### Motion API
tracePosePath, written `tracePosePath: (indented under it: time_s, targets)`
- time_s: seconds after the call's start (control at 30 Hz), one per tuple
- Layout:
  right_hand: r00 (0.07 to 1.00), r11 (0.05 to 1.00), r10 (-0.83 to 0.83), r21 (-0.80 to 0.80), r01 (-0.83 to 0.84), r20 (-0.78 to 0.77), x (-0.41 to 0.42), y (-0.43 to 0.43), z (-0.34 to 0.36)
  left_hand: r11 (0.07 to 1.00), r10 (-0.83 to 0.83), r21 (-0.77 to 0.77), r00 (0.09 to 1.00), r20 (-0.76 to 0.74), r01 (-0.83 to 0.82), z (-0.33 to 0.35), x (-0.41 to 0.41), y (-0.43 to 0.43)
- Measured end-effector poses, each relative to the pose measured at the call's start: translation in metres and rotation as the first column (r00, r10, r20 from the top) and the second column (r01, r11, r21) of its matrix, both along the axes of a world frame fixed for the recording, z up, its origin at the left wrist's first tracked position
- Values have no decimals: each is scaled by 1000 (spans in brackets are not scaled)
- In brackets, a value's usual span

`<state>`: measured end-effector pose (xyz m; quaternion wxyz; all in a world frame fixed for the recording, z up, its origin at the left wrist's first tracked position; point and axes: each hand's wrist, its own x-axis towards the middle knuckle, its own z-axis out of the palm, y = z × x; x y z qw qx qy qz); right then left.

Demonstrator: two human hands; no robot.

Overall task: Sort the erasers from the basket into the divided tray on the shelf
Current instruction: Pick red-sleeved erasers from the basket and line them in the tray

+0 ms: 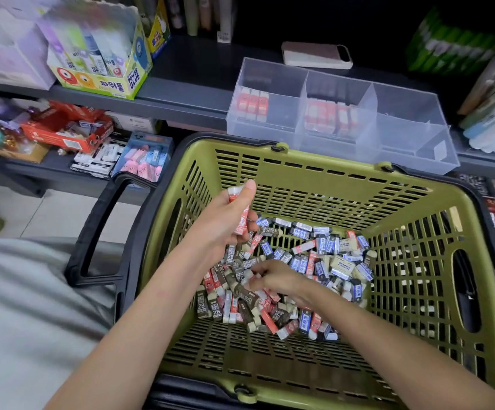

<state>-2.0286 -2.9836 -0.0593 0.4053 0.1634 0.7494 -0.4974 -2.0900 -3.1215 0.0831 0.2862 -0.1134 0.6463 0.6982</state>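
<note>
1 green basket (329,161), heap of erasers (299,261) inside, sleeves reading "2B" and "DRAWING" | 1 clear divided tray (403,113) on shelf (187,93): 3 red erasers (252,103) in left bay, more in middle | 1 "POWER GLUE" box (107,84) | left hand (222,223) gripping red-white erasers (242,223) above heap | right hand (276,279) curled into heap, grip unclear

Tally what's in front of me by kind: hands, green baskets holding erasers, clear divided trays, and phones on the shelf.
Hands: 2, left hand gripping red erasers, right hand in the pile
Green baskets holding erasers: 1
Clear divided trays: 1
Phones: 1
Total: 5
</note>
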Motion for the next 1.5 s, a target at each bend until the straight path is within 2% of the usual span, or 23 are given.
tracePosePath:
  time_s: [0.1,0.17,0.3,0.43,0.53,0.63,0.7,0.77,0.9,1.03,1.1,1.17,1.23,1.33,1.5]
  targets:
    - [988,987,157,-41,-157,-10,1,3,4,1000,-6,-3,1000,-3,6,1,0,0]
    - [980,981,192,-14,-193,-55,2,0,6,1000,-8,-2,1000,-6,8,1,1,0]
    - [901,942,330,162,-294,-283,8,-1,0,1000,2,-3,1000,-11,-2,0,2,0]
    - [880,938,332,218,-270,-340,10,6,-2,1000,-16,-6,1000,-9,16,0,2,0]
    - [891,950,297,199,-240,-343,13,12,-1,998,11,55,996,90,-16,0,1,1]
    - [853,892,428,292,-345,-298,12,12,-2,987,17,151,968,249,-56,2,-1,1]
    - [835,858,491,303,-414,-249,11,12,-1,981,7,183,956,292,-63,1,-2,1]
    - [863,888,443,256,-383,-244,12,13,0,979,-3,195,954,301,-59,-2,-1,1]
    - [907,961,259,187,-206,-333,19,16,2,982,-15,183,955,296,-41,-8,-2,1]
    - [942,999,39,2,-40,-333,13,25,26,991,-36,135,953,302,-5,-13,0,4]
    - [950,987,-130,-125,98,-285,6,33,47,990,-13,138,941,339,-36,-17,2,7]
    - [922,922,-331,-276,270,-202,0,40,68,988,-13,152,937,350,-43,-19,3,10]
    - [887,859,-436,-364,360,-152,-6,45,91,986,-64,165,942,328,10,-20,5,14]
    - [888,866,-419,-376,330,-187,-17,45,123,951,-234,266,931,281,159,-18,7,23]
    - [929,963,-257,-153,223,-266,-32,40,160,904,-307,366,931,200,219,-15,9,31]
